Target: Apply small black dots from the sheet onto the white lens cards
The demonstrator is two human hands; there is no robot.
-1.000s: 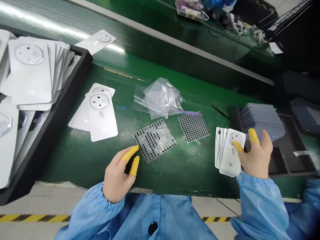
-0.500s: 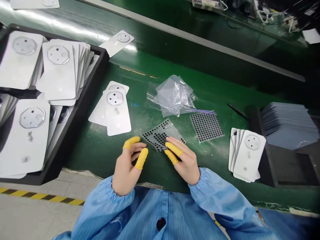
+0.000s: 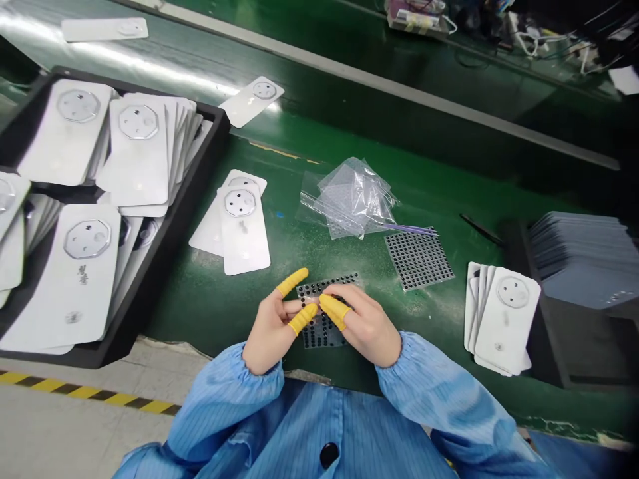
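Note:
A clear sheet of small black adhesive-looking dots point(image 3: 319, 338) lies between my two hands near the table's front edge, some of its spots bare. My left hand point(image 3: 277, 326) grips its left side between thumb and bent fingers, the index finger stretched out past it. Over the middle of the sheet, the fingertips of my right hand point(image 3: 367, 319) are pinched together beside the left thumb; what they hold, if anything, is too small to make out. Yellow finger cots cover thumb and index finger on both hands. A second, fuller dot sheet point(image 3: 419, 259) lies to the right.
White cards with octagonal windows point(image 3: 244, 233) lie to the left, beside a black tray point(image 3: 164, 266) full of similar cards. Clear plastic bags point(image 3: 352, 199) and purple tweezers-like sticks point(image 3: 409, 228) lie behind. At right are stacked white cards point(image 3: 509, 319) and a dark box point(image 3: 589, 339) holding grey cards.
The dot sheet has turned and come closer to me. My left hand has moved right onto its edge, and my right fingertips have closed over its middle. The view has shifted slightly.

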